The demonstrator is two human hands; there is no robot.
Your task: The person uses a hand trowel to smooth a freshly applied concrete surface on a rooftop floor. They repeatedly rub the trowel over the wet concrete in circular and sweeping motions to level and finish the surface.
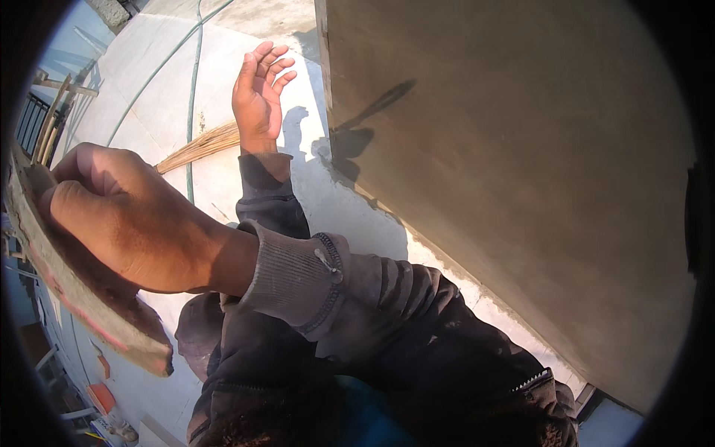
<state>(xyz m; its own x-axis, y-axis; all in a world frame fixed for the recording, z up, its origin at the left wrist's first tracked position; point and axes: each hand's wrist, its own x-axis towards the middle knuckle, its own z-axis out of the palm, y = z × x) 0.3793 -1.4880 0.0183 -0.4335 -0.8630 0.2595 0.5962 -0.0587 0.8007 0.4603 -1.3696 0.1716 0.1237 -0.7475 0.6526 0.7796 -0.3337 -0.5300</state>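
My right arm crosses in front of me to the left. My right hand (126,216) is closed around the handle of a plastering float (97,305), a long board with a worn, cement-caked edge. The float is tilted and held off the wall at the far left. Farther out, my left hand (258,100) is raised with its fingers apart and slightly curled, holding nothing. To its right stands a smooth grey-brown plastered wall (506,164), apart from both hands, with dark shadows cast on its left part.
A stick broom (201,145) lies on the pale floor (160,97) behind my left wrist. Green hoses (195,97) run across that floor. Wooden pieces (56,115) stand by a dark railing (31,119) at far left. An orange object (102,397) lies lower left.
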